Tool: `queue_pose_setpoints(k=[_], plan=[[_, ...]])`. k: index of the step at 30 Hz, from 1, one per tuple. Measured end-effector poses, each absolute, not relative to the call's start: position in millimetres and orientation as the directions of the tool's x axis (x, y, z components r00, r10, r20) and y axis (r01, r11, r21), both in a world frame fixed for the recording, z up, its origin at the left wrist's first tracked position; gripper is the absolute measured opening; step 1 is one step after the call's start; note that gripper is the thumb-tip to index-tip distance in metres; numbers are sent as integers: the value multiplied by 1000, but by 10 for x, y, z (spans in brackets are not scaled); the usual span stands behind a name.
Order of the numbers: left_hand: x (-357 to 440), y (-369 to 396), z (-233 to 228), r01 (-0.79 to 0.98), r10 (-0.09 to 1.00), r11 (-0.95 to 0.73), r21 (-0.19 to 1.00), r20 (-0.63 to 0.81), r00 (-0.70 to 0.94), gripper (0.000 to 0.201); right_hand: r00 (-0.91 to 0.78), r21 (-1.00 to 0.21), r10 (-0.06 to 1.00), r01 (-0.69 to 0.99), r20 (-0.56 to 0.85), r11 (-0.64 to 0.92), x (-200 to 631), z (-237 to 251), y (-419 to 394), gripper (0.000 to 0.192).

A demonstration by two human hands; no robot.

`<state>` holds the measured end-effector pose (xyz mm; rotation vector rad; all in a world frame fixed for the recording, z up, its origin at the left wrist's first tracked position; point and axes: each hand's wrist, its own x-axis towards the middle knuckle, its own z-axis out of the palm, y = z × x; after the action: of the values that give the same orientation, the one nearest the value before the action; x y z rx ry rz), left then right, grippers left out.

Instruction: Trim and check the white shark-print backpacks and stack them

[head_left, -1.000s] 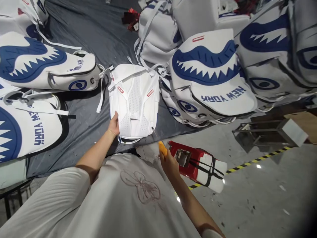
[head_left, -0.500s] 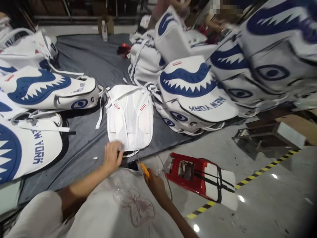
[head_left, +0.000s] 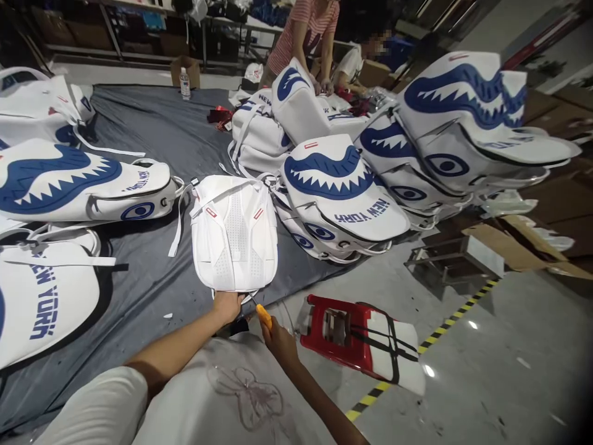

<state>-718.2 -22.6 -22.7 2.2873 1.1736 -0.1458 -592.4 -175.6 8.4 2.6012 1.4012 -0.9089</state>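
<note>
A white backpack [head_left: 234,241] lies on the dark sheet in front of me, its padded back panel and shoulder straps facing up. At its near edge is my left hand [head_left: 227,307], closed on that edge, with the fingers hidden beneath the bag and the thumb to the right. My right hand [head_left: 280,341] is wrapped round an orange-handled tool [head_left: 264,316] with a thin metal shaft. The shaft points up and left, close to the bag's near edge by my left thumb. Whether its tip touches the bag, I cannot tell.
White backpacks with blue shark mouths lie at left [head_left: 60,179] and in stacks at right [head_left: 328,173]. A red stool [head_left: 319,327] with a strapped white pad lies on the floor at right. A bottle [head_left: 185,84] stands on the far edge. Another person [head_left: 303,37] works beyond.
My left hand has gone from resting by the bag's near left corner to tucking its fingers under the near edge. The tool stays in my right hand. The view has tilted up.
</note>
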Motion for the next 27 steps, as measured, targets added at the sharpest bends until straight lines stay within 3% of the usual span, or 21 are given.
queue_pose_setpoints(k=[5,8,11,13,15,18,21,24,27], plan=[[-7330,-297,46,705,590,-534,467,-392,706,50,428,-267,735,738,-526,-620,-5928,8,-1800,38],[-7475,-319,131,557,518,-672,488,-227,825,48,427,-266,716,723,-552,-637,-5919,18,-1749,36],[-7454,-149,98,528,548,-784,327,-37,836,65,432,-283,707,702,-559,-653,-5897,41,-1776,34],[-7353,40,60,570,575,-792,217,-46,817,75,433,-296,697,684,-571,-667,-5879,43,-1894,33],[-7225,239,81,564,564,-800,208,-63,823,74,482,-330,692,636,-537,-698,-5863,47,-2076,36],[-7040,522,333,598,639,-708,376,-20,769,72,621,-522,711,506,-332,-686,-5855,110,-2321,44],[-6893,746,792,566,847,-436,699,106,522,63,654,-737,748,451,-112,-504,-5872,275,-2333,43],[-6834,800,1157,177,957,-202,963,155,246,45,636,-825,771,430,-10,-366,-5884,499,-2118,42],[-6937,581,1197,-187,993,24,982,-1,121,47,615,-823,788,444,-8,-355,-5834,664,-1877,44]])
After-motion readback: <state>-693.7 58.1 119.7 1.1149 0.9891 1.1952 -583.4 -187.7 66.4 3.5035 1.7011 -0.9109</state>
